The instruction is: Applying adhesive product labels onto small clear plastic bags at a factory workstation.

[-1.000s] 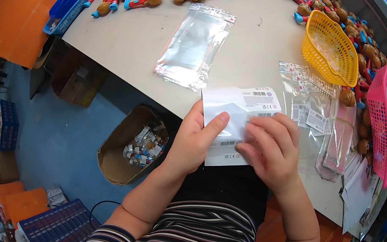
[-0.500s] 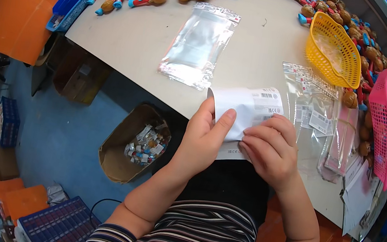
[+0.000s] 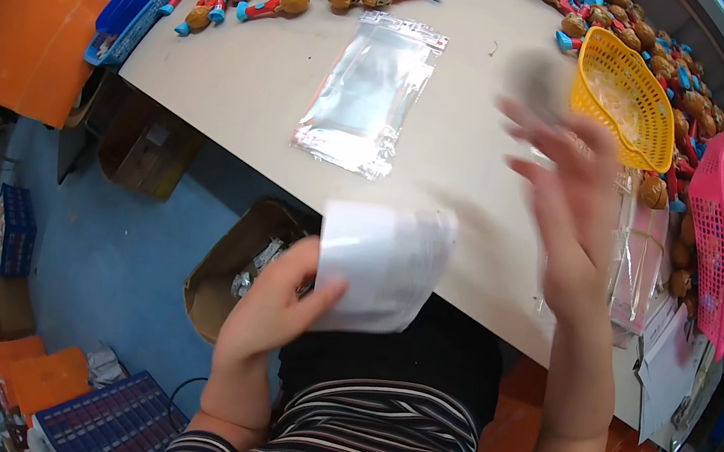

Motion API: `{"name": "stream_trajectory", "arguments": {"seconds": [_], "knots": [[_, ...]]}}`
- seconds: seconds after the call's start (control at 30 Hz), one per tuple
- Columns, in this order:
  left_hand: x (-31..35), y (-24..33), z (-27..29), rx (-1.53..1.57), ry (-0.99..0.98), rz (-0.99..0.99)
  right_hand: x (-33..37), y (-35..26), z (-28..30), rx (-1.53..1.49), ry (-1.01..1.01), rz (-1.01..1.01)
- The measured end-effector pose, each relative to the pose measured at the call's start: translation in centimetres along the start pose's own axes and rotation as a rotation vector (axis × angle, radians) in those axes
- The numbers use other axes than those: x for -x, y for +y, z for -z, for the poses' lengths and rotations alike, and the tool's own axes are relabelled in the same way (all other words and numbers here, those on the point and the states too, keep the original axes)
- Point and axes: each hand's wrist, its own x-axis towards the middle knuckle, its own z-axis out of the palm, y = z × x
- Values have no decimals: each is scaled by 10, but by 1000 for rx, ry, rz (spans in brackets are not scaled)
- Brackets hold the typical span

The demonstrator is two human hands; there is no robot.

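Observation:
My left hand (image 3: 272,297) grips a white label sheet (image 3: 375,265) at its left side, thumb on top. The sheet bends and hangs over the near table edge, its print blurred. My right hand (image 3: 572,201) is raised over the table, apart from the sheet and smeared by motion. Just beyond its fingertips is a blurred grey shape (image 3: 541,82); I cannot tell what it is or whether the fingers hold it. A stack of clear plastic bags (image 3: 368,91) lies flat in the middle of the table. More packets (image 3: 643,259) lie partly behind my right hand and forearm.
Brown-headed figures with red and blue parts (image 3: 293,1) crowd the far edge. A yellow basket (image 3: 625,97) and a pink basket (image 3: 721,233) stand at right, a blue basket (image 3: 132,14) at left. An open carton (image 3: 208,283) is on the floor.
My right hand has let go of the sheet and moved up and right over the table. My left hand has carried the sheet down and left. A grey blur has appeared near my right fingers.

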Motion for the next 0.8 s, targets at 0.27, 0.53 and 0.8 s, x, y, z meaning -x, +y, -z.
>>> {"name": "stream_trajectory", "arguments": {"seconds": [0.27,0.53,0.8], "knots": [[24,23,19,-213,-104,40,-47,104,-37,820,-337,-69],[-40,-36,-43,-230,485,-531,10,70,29,695,-302,-166],[-74,-22,-86,-712,130,-431,-3,54,60,195,-143,-547]]}}
